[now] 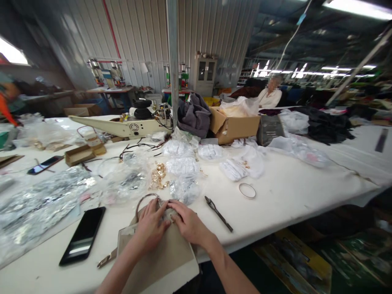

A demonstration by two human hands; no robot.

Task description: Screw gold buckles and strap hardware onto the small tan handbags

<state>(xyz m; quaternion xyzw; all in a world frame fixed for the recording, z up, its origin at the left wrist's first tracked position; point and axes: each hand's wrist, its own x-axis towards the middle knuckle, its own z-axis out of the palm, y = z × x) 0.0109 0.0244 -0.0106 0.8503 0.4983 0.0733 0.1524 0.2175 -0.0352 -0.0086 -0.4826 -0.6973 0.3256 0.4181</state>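
Observation:
A beige handbag-like piece (171, 257) lies at the table's front edge, with a brown loop like a handle (143, 200) at its far left. On its upper edge rests my left hand (151, 224), fingers closed over the material and thumb pointing toward the other hand. My right hand (186, 222) grips the same edge from the right, thumb bent inward. Between the fingertips, the exact spot they press is mostly hidden. A slim dark metal tool (219, 214) lies to the right of my hands. Part of another metal tool (106, 259) sticks out at the bag's left.
A black phone (82, 236) lies left of my hands. Beyond them are gold-coloured metal pieces (158, 175), white wrapped bundles (182, 166) and clear plastic bags (131, 179). A white ring (247, 190) lies right. Farther back stand a cardboard box (239, 128) and a metal post (173, 61).

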